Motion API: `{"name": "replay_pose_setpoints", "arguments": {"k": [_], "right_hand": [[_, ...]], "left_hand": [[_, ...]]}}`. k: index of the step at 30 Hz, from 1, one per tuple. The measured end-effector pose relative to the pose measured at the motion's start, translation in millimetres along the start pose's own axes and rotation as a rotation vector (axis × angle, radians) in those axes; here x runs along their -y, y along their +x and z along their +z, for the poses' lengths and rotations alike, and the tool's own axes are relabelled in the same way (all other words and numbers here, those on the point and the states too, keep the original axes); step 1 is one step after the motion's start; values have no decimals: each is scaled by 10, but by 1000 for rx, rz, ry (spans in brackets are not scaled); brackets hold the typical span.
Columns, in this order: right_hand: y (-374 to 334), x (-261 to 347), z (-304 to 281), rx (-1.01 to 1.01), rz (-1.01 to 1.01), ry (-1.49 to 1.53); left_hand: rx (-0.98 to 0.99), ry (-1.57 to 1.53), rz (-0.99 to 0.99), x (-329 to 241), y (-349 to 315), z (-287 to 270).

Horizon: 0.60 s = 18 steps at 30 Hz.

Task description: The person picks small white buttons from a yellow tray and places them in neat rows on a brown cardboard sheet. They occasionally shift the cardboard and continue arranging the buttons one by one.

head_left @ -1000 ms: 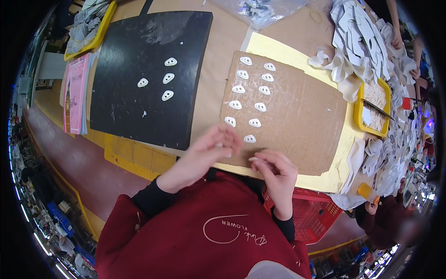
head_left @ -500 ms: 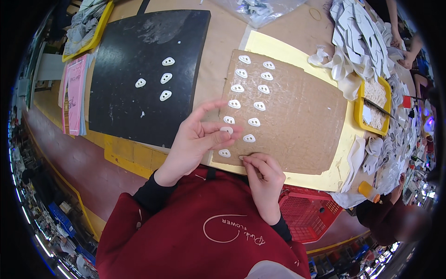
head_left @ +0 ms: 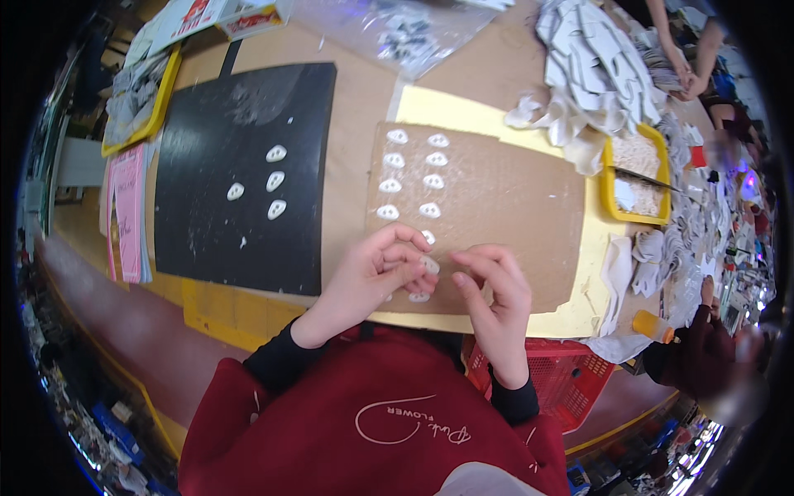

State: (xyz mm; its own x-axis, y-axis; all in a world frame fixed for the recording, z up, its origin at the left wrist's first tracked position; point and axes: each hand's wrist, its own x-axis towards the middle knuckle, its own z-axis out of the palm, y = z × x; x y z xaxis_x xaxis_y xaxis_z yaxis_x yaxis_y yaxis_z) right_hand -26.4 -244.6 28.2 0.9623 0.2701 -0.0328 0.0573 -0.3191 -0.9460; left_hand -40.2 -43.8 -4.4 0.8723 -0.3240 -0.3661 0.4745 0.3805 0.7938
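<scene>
Pinched between thumb and fingers of my left hand is a small white two-holed piece, held just above a brown cardboard sheet. Close to its right side is my right hand, with thumb and fingertips apart and nothing visible between them. Two columns of similar rounded-triangular white pieces lie on the cardboard's left part. My left hand hides some of the lower ones. Several more white pieces rest on a black board to the left.
Yellow sheeting lies beneath the cardboard. At the right stand a yellow tray of pale bits and a heap of white cut pieces. A pink booklet is at far left. Below the table edge sits a red basket. Another person's hands show top right.
My right hand has lifted from the cardboard's lower edge and come up beside the left, its fingers now apart. The left keeps its white piece. The whole view has shifted.
</scene>
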Motion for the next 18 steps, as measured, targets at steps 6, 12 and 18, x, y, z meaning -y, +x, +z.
{"name": "replay_pose_setpoints", "arguments": {"k": [6, 12, 18], "right_hand": [[215, 60, -192, 254, -29, 151], [427, 166, -265, 436, -85, 257], [722, 114, -257, 281, -150, 113]], "left_hand": [[288, -323, -200, -64, 169, 18], [305, -493, -169, -28, 218, -3], [227, -426, -126, -119, 196, 5]]}}
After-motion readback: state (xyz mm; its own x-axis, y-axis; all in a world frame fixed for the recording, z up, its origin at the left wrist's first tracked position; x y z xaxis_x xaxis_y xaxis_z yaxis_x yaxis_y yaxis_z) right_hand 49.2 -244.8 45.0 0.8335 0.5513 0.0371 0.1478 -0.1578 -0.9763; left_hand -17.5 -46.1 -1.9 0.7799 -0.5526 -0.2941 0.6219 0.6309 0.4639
